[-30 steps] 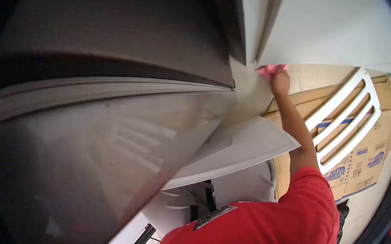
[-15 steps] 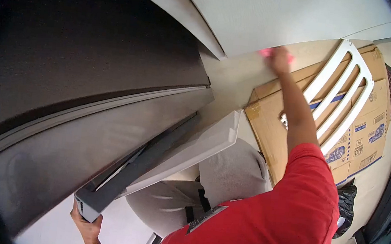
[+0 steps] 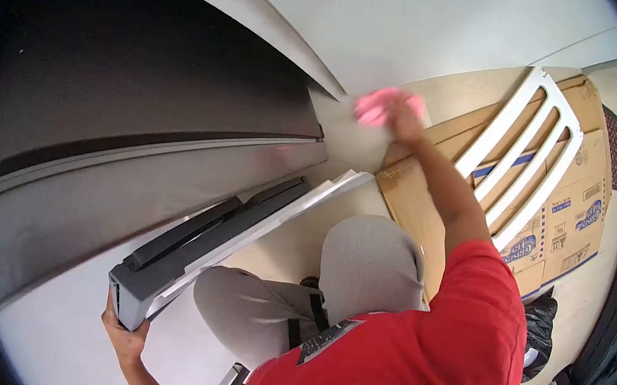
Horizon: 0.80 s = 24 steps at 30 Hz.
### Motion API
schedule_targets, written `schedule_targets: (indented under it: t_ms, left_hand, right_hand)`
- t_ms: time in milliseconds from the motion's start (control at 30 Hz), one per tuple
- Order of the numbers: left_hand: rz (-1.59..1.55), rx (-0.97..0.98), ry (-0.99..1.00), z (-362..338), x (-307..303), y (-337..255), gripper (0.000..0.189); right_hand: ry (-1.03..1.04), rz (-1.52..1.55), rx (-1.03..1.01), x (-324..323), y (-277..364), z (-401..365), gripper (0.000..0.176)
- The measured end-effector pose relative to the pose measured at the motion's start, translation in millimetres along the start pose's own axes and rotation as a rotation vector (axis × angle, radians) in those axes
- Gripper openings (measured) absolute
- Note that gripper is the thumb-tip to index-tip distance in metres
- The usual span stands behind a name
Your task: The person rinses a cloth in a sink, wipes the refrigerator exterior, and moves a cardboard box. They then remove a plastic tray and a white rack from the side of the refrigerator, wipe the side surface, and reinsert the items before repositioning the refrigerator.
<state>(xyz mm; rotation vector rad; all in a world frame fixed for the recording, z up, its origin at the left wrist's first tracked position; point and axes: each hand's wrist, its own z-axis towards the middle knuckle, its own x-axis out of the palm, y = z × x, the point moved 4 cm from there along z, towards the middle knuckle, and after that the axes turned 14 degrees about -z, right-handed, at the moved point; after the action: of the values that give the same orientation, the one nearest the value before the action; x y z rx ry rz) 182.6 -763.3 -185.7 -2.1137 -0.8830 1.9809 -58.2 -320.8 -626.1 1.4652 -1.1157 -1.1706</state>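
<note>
the left hand (image 3: pixel 123 336) has its grip round one end of a grey panel (image 3: pixel 206 253); the right hand (image 3: pixel 405 119) grips a pink cloth (image 3: pixel 375 107).

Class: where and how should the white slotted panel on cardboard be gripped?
Likely by its outer bar, on the edge away from the right arm, coming from above: fingers through the adjoining slot, thumb outside. The panel seems to lie flat on the cardboard, and that bar is narrow and mostly uncovered.
</note>
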Motion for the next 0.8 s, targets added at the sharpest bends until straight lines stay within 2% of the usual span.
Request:
schedule_targets:
  t_ms: [33,67,100,133,267,300,333,367,400,467,500,533,567,633,667,700,767,800]
  left_hand:
    - [-0.005,0.008,-0.003,3,2,-3,0.076]
    - [-0.017,0.04,0.005,5,5,-7,0.078]
    - [-0.028,0.066,0.012,6,7,-11,0.081]
    - [-0.038,0.071,0.007,6,8,-15,0.081]
    - [-0.039,0.147,-0.031,9,10,-28,0.091]
    - [-0.008,0.172,-0.071,8,9,-29,0.094]
    - [-0.024,0.184,-0.053,9,11,-28,0.094]
    - [-0.012,0.197,-0.089,8,11,-28,0.094]
    - [0.002,0.208,-0.12,7,9,-27,0.095]
    - [-0.013,0.167,-0.04,7,4,-25,0.094]
    - [-0.02,0.115,0.02,8,4,-23,0.093]
    - [-0.033,0.128,0.028,10,4,-23,0.093]
    - [-0.024,0.088,0.044,10,1,-20,0.092]
    - [-0.023,0.06,0.06,10,1,-17,0.091]
    - [-0.012,0.145,0.046,11,2,-20,0.091]
    - [-0.001,0.224,0.023,11,2,-23,0.09]
    - [0.031,0.277,-0.009,12,3,-22,0.089]
    - [0.065,0.324,-0.031,9,1,-23,0.088]
  right_hand:
    - [-0.2,-0.678,-0.122,-44,-84,28,0.022]
    - [-0.309,0.098,0.085,-82,-53,38,0.021]
    - [-0.401,0.513,0.09,-131,-123,66,0.022]
    - [-0.401,0.506,0.08,-140,-112,66,0.022]
    - [-0.596,-1.172,0.019,-209,-1,10,0.021]
    - [-0.435,-0.881,0.224,-195,20,-19,0.019]
    - [-0.415,-0.897,0.244,-183,31,-50,0.021]
    - [-0.474,-0.964,0.116,-173,46,-85,0.021]
    - [-0.346,-0.793,0.281,-169,24,-116,0.021]
    - [0.073,-0.796,0.332,-137,17,-193,0.025]
    - [0.233,-0.828,0.259,-125,8,-225,0.026]
    - [0.351,-0.733,0.449,-117,16,-248,0.034]
    - [0.319,-0.977,0.4,-116,14,-266,0.05]
    - [0.084,-1.282,0.382,-127,10,-269,0.064]
    - [0.074,-1.35,0.445,-130,3,-267,0.081]
    - [0.067,-1.355,0.441,-130,0,-267,0.081]
    - [0.005,-1.428,0.649,-126,-12,-259,0.099]
    - [-0.011,-1.417,0.644,-125,-26,-257,0.112]
